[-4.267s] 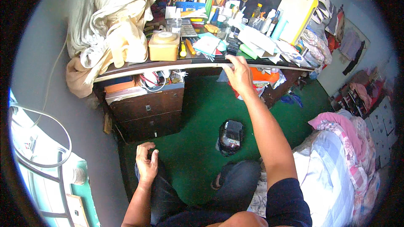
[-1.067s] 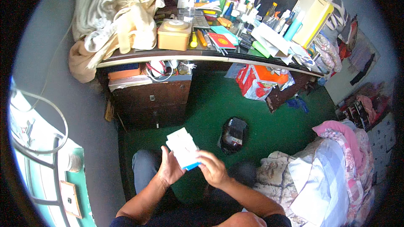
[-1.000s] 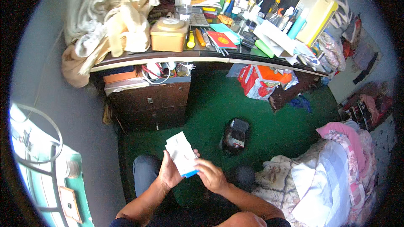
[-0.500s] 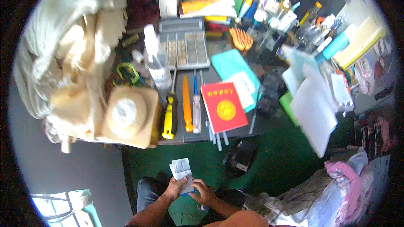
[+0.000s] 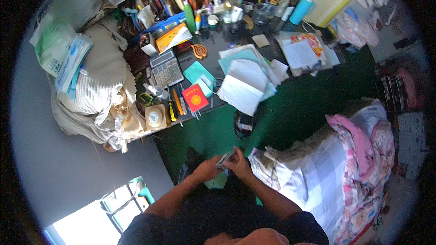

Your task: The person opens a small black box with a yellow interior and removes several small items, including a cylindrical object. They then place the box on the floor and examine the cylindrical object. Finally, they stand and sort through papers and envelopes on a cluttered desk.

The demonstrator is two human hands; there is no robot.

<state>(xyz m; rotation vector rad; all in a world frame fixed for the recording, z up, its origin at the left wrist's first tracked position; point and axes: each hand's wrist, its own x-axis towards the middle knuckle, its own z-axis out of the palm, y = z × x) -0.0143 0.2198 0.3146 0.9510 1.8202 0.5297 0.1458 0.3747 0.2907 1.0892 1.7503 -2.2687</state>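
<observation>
Low in front of my body, my left hand (image 5: 207,169) grips the lower left side of a small greyish-white folded paper (image 5: 224,159). On its other side my right hand (image 5: 239,164) is closed round the same paper, with its fingers at the upper edge. The paper is tilted and mostly covered by my fingers, so its face cannot be read. Both hands hang over the green floor, short of the dark table's front edge. On that table the nearest things include a red booklet (image 5: 195,98), a yellow-black screwdriver (image 5: 172,111) and a beige box-shaped object (image 5: 156,118).
A calculator (image 5: 166,69), a teal folder (image 5: 195,71) and open white papers (image 5: 244,85) cover the table (image 5: 218,104). Bottles, including a blue one (image 5: 303,7), stand behind. Heaped cloth (image 5: 106,75) lies left; bedding (image 5: 318,168) is right. A black object (image 5: 244,123) is below the table edge.
My view has pulled back and turned, showing more of the room. Both hands now sit closer together round the paper, which shows less. The spray bottle stood upright before and now appears slanted.
</observation>
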